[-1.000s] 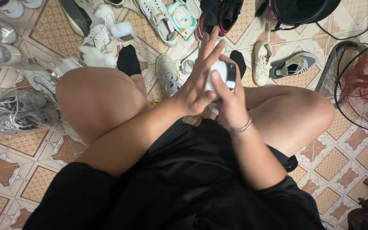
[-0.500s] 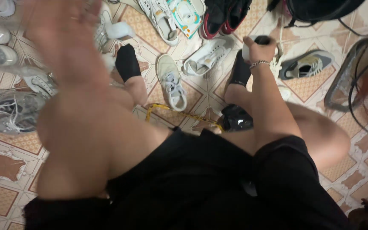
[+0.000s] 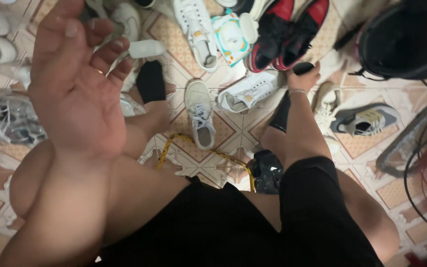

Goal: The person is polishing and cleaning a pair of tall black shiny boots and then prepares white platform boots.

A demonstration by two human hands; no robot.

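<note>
Left hand is raised, palm open and empty; right hand is clamped on a small dark object beside the red-and-black shoes.

The right hand is stretched far out and curls around a small black thing. Only the round top of it shows, so what it is cannot be told. It sits just under a black and red shoe and beside a white sneaker lying on its side on the tiled floor. The left hand is up close, palm open, fingers loosely bent, holding nothing.
</note>
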